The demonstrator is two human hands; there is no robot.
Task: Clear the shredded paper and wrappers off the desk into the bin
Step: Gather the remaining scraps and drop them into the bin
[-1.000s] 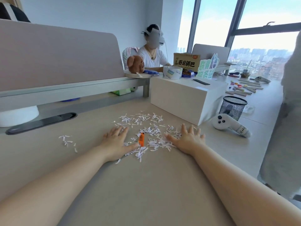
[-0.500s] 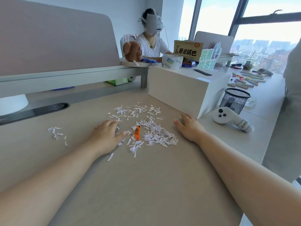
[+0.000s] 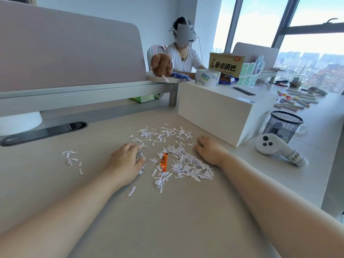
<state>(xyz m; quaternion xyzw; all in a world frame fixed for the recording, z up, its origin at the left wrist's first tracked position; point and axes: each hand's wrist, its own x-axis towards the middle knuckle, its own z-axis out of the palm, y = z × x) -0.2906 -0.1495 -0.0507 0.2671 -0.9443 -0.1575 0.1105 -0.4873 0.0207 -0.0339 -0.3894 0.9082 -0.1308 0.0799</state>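
Mesh bin, maybe something dark inside; left hand, right hand relaxed beside shredded paper.

A single head-worn camera is looking forward and down across the desk, hovering close over its near edge and facing the windows beyond it.

Bright daylight pours in from the windows at the upper right, bleaching the sky almost white. Shadows on the desk are faint and soft. Wide-angle distortion bows and stretches the edges; fine detail looks slightly smeared
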